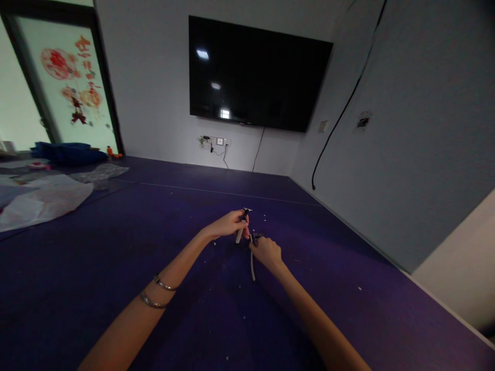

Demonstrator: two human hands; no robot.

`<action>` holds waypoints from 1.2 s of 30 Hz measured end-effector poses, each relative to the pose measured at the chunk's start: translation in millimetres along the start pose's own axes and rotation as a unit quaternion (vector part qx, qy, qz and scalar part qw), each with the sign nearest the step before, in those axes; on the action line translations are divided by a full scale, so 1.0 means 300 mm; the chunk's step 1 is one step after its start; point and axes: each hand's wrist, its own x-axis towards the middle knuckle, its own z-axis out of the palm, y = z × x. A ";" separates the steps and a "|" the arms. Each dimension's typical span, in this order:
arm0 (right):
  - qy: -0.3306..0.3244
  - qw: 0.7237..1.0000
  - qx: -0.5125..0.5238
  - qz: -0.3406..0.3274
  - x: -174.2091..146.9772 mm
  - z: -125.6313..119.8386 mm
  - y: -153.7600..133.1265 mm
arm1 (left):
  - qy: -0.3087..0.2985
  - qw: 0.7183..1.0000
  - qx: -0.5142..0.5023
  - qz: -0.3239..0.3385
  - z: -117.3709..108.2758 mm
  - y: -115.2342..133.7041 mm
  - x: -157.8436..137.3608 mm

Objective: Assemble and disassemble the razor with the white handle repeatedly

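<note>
My left hand [228, 224] is closed around a small slim object with a pale lower end [239, 235] and a dark top; its exact kind is too small to tell. Close beside it on the right, my right hand [267, 251] pinches a thin, pale, slightly curved strip [252, 269], which hangs down below the fingers. A small dark piece [258, 235] shows at the right fingertips, partly hidden. Both hands are just above the purple surface [185, 309], with their fingertips nearly meeting. Small white scraps [265, 216] lie scattered around them.
Crumpled clear plastic and a white sheet [58, 198] lie at the left, with a dark blue cloth bundle [69, 153] behind. A large television [259, 74] hangs on the far wall above sockets [219, 141]. A black cable [344, 108] dangles along the right wall.
</note>
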 end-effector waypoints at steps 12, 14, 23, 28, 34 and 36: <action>-0.010 0.993 0.052 -0.106 0.168 -0.036 0.185 | 0.022 0.999 -0.042 -0.001 0.009 -0.055 0.024; -0.022 0.991 0.056 -0.121 0.179 -0.024 0.191 | 0.022 0.999 -0.040 -0.003 0.010 -0.065 0.028; -0.044 0.989 0.061 -0.130 0.188 0.006 0.186 | 0.017 0.999 -0.040 -0.003 0.021 -0.088 0.031; -0.036 0.990 0.056 -0.127 0.179 0.002 0.176 | 0.013 0.999 -0.033 -0.003 0.022 -0.098 0.035; -0.024 0.990 0.068 -0.117 0.175 0.000 0.172 | 0.014 0.999 -0.028 -0.008 0.025 -0.108 0.035; -0.020 0.989 0.078 -0.123 0.178 0.004 0.175 | 0.012 1.000 -0.024 -0.008 0.027 -0.110 0.035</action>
